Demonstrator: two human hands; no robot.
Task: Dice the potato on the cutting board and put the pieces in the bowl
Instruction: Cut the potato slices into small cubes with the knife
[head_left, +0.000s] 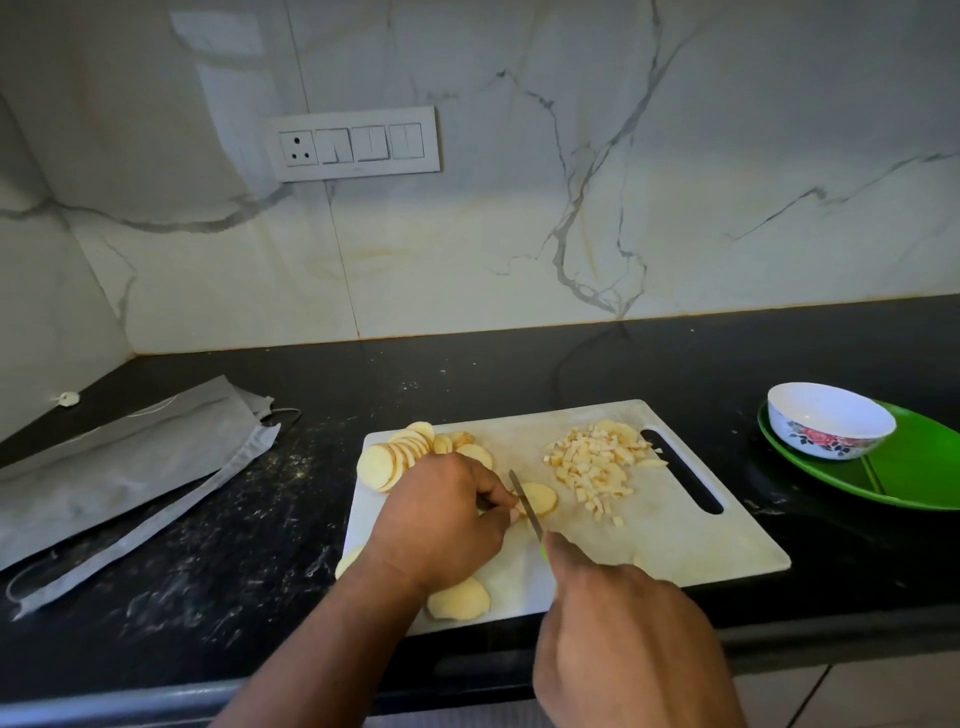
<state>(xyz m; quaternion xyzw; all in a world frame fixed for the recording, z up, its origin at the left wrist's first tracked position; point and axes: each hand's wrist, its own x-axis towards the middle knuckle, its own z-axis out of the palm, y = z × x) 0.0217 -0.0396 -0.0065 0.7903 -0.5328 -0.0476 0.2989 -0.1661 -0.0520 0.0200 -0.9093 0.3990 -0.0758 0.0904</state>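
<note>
Black speckled stone forms the bench, dusted with pale flecks left of the white cutting board, and white marble with grey veins lines the wall behind it, carrying a switch panel. On the board, a fan of potato slices sits at the far left corner, a heap of diced potato lies near the handle slot, and more slices rest at the near edge. The left hand curls its fingers onto one slice at the board's middle. The right hand grips a knife, seemingly green-handled, its blade against that slice. Right of the board, well apart, a white flowered bowl stands on a green plate. Left of the board lies a grey pouch.
</note>
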